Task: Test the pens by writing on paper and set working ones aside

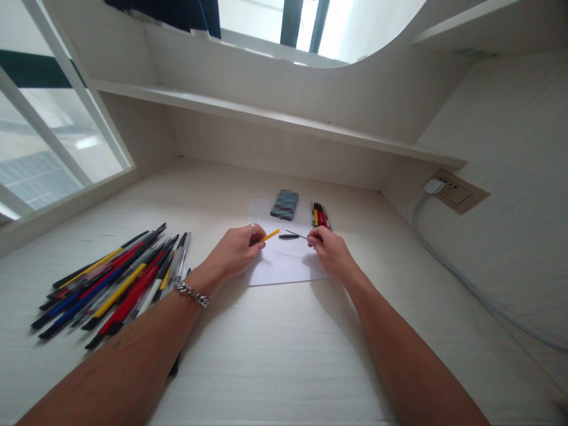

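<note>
My left hand [238,249] is closed around a yellow pen barrel [271,235], whose open-looking end points up and right. Between the fingertips of my right hand [332,248] is a thin dark pen refill [296,234], its tip angled left toward the barrel but apart from it. A short black pen cap [289,236] lies between both hands on the white sheet of paper [286,269]. Just past my right hand, a small group of red, yellow and black pens [320,215] lies side by side.
A large pile of mixed pens [128,275] spreads over the left of the desk [275,355]. A pixelated grey-blue object [285,204] sits at the paper's far edge. A shelf [275,115] crosses the back. From the right wall socket [457,192] hangs a grey cable [448,269].
</note>
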A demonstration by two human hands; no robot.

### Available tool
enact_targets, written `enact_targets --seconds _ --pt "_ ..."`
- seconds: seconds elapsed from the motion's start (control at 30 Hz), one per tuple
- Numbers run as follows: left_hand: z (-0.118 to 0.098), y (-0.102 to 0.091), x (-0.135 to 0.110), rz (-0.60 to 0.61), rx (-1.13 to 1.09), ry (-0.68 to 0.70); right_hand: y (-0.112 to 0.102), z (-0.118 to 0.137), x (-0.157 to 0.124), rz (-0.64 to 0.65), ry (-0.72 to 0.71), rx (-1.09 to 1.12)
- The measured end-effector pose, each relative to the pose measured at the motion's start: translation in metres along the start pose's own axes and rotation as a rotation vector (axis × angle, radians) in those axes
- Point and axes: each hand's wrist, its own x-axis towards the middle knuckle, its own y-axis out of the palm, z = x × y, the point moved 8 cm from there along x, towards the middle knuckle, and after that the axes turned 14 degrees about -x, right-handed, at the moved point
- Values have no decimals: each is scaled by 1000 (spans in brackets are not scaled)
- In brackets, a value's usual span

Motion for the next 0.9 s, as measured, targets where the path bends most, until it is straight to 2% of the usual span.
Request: enact_targets --seconds 0.07,0.17,0.37,0.6,0.73,0.9 --pt "1 -2 1 -14 22 -11 -13 1 1 -88 -36 124" --pt "2 -4 1 -29 40 -19 -20 7 0 -147 -89 155" --pt "1 -4 1 -28 19 -20 -19 22 -4 -150 -190 15" --pt "-3 -1 0 2 54 -21 -29 31 -7 -221 -278 -141" --pt "-10 3 -2 32 84 6 -27 45 -12 -218 -312 -137" --pt "-14 12 -3 74 89 34 -18 56 -17 -186 -304 -11"
